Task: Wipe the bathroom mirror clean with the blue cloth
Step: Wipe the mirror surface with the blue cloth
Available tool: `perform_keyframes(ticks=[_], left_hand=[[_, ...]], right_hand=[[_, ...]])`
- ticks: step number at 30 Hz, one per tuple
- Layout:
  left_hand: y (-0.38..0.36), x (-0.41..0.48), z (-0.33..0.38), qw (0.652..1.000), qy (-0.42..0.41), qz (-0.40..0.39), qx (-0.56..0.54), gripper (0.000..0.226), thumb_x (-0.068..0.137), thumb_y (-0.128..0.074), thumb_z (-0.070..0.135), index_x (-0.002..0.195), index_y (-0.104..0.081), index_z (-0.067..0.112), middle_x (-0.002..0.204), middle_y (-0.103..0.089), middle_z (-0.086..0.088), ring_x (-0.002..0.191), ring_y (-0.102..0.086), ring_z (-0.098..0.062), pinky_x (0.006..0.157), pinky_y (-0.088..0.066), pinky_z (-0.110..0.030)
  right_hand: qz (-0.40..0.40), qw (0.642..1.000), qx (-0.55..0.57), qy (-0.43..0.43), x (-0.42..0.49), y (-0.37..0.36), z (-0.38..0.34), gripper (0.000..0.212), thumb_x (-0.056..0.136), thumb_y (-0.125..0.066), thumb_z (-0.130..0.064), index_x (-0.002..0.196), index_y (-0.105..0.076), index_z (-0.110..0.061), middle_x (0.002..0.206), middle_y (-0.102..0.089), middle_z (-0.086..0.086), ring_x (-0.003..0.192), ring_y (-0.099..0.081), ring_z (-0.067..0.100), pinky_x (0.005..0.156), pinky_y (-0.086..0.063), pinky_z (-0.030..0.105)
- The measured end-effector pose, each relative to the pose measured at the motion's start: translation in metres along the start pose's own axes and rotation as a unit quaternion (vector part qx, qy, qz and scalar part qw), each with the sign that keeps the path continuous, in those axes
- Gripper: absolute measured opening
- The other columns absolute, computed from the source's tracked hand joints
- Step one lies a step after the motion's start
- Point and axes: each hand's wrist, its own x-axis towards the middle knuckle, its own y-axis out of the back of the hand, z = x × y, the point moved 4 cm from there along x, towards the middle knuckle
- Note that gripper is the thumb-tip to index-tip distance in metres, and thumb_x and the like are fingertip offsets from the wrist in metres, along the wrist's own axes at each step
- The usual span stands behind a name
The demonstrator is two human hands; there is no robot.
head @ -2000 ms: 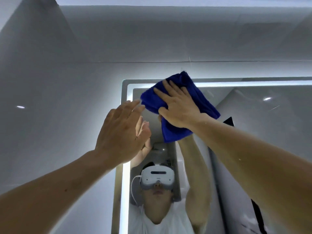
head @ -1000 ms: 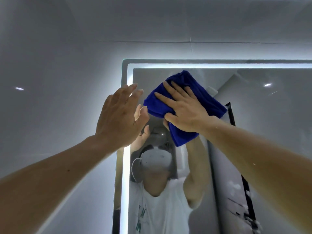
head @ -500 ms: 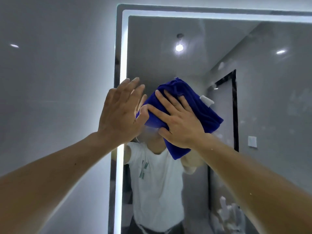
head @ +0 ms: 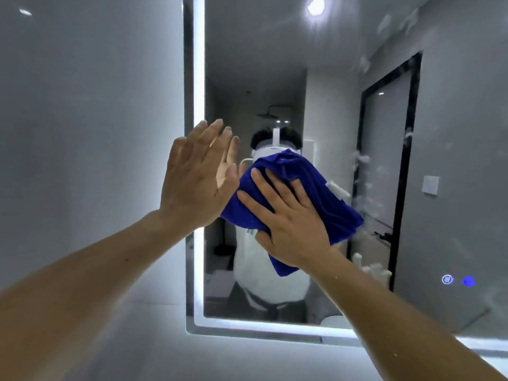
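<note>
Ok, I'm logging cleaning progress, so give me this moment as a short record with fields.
right hand: flat on the blue cloth, pressing it to the mirror
left hand: open, fingers straight, by the light strip on the mirror's left edge
cloth position: left-centre of the mirror
left to clean: white smudges right of the cloth

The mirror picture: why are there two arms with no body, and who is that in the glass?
The camera sits on a person's head, so you see their own arms reaching forward. The person in the mirror is that same person, reflected. Their right hand presses a blue cloth flat on the glass to wipe it. Their left hand is held up flat, holding nothing, by the mirror's glowing edge. White smudges show on the glass further right.
</note>
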Motion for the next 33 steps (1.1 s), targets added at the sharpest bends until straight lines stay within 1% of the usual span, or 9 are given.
perform_keyframes(ticks=[3,5,8,11,18,22,27,29,33], left_hand=[[-0.003,-0.018,0.007,1.0,-0.005,-0.023,-0.005,0.063,0.097,-0.027,0.047,0.143,-0.048,0.009,0.152,-0.041,-0.01,0.143,-0.034,-0.03,0.117,-0.023,-0.046],[-0.006,-0.027,0.01,1.0,-0.011,-0.02,-0.017,0.061,0.097,-0.031,0.046,0.143,-0.048,0.009,0.153,-0.04,-0.01,0.143,-0.034,-0.03,0.118,-0.021,-0.046],[-0.014,-0.037,0.013,0.999,-0.028,-0.007,-0.043,0.054,0.098,-0.043,0.039,0.143,-0.047,0.009,0.153,-0.04,-0.01,0.144,-0.032,-0.031,0.119,-0.021,-0.05],[-0.025,-0.049,0.015,0.998,-0.05,0.0,-0.044,0.054,0.096,-0.053,0.035,0.144,-0.047,0.01,0.154,-0.039,-0.01,0.145,-0.03,-0.03,0.118,-0.021,-0.054],[-0.053,-0.074,0.021,0.994,-0.075,0.001,-0.083,0.052,0.097,-0.05,0.033,0.144,-0.047,0.011,0.156,-0.036,-0.007,0.148,-0.025,-0.027,0.116,-0.022,-0.054],[-0.057,-0.08,0.028,0.992,-0.081,0.008,-0.096,0.052,0.101,-0.036,0.038,0.146,-0.044,0.013,0.157,-0.034,-0.006,0.149,-0.022,-0.026,0.119,-0.019,-0.052],[-0.048,-0.078,0.034,0.993,-0.067,0.0,-0.097,0.056,0.101,-0.03,0.041,0.144,-0.046,0.009,0.155,-0.036,-0.009,0.147,-0.025,-0.029,0.119,-0.018,-0.054],[-0.043,-0.079,0.037,0.994,-0.061,-0.001,-0.093,0.058,0.101,-0.026,0.041,0.143,-0.047,0.008,0.154,-0.038,-0.011,0.147,-0.026,-0.03,0.117,-0.02,-0.056],[-0.033,-0.084,0.046,0.995,-0.061,0.001,-0.075,0.053,0.098,-0.036,0.035,0.142,-0.048,0.006,0.152,-0.041,-0.014,0.144,-0.03,-0.034,0.113,-0.024,-0.061]], right_hand=[[-0.002,1.0,0.018,-0.018,-0.036,-0.015,-0.023,0.07,0.088,-0.051,-0.036,0.154,-0.029,-0.029,0.164,-0.016,0.004,0.151,-0.012,0.026,0.121,-0.005,0.051],[-0.009,0.999,0.023,-0.027,-0.059,-0.026,-0.038,0.069,0.089,-0.049,-0.036,0.154,-0.027,-0.03,0.164,-0.014,0.003,0.151,-0.008,0.024,0.121,-0.004,0.049],[-0.034,0.999,0.013,-0.033,-0.087,-0.041,-0.057,0.069,0.091,-0.046,-0.039,0.155,-0.023,-0.03,0.165,-0.01,0.002,0.151,-0.008,0.024,0.121,0.0,0.047],[-0.044,0.999,0.006,-0.026,-0.11,-0.052,-0.072,0.071,0.09,-0.052,-0.039,0.155,-0.025,-0.03,0.165,-0.011,0.002,0.149,-0.015,0.025,0.121,-0.003,0.047],[-0.036,0.999,-0.015,-0.01,-0.122,-0.059,-0.077,0.072,0.091,-0.053,-0.042,0.155,-0.022,-0.03,0.163,-0.014,0.003,0.148,-0.017,0.026,0.121,-0.004,0.048],[-0.039,0.999,-0.009,-0.002,-0.126,-0.058,-0.079,0.071,0.09,-0.055,-0.039,0.154,-0.025,-0.029,0.162,-0.019,0.003,0.148,-0.017,0.026,0.121,-0.007,0.048],[-0.083,0.994,-0.014,0.067,-0.168,-0.066,-0.088,0.07,0.087,-0.058,-0.037,0.151,-0.032,-0.029,0.16,-0.025,0.004,0.145,-0.028,0.027,0.116,-0.023,0.049],[-0.11,0.988,-0.029,0.101,-0.19,-0.069,-0.09,0.073,0.084,-0.059,-0.04,0.151,-0.032,-0.028,0.16,-0.025,0.004,0.144,-0.029,0.025,0.114,-0.024,0.048],[-0.152,0.977,-0.041,0.145,-0.223,-0.066,-0.076,0.08,0.079,-0.066,-0.046,0.15,-0.035,-0.028,0.161,-0.023,0.001,0.141,-0.036,0.021,0.114,-0.022,0.044]])
